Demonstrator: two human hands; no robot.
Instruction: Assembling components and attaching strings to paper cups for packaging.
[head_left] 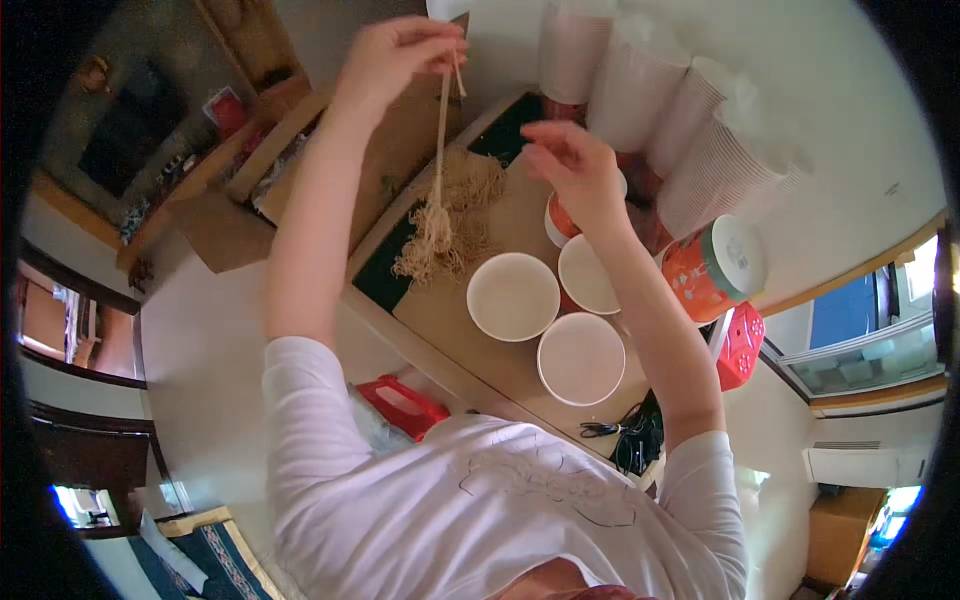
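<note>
My left hand (405, 52), raised at the top, pinches the upper end of a long beige twine strand (442, 135). That strand hangs straight down to a tangled heap of beige twine (437, 230) on the table's far left part. My right hand (578, 172) is lifted above the cups, fingers half curled and apart, with nothing visible in it. Below it stand a white paper bowl (513, 296), a second white bowl (588, 270) partly behind my forearm, and a third (581, 360) nearer me. An orange-and-white cup (562, 218) is partly hidden by my right hand.
Tall stacks of white cups (640, 85) stand along the wall at the back right. A large orange tub (700, 270) and a red plastic box (741, 345) are on the right. Black cables (625, 432) lie at the near edge. Left of the table is an open cardboard box (225, 230).
</note>
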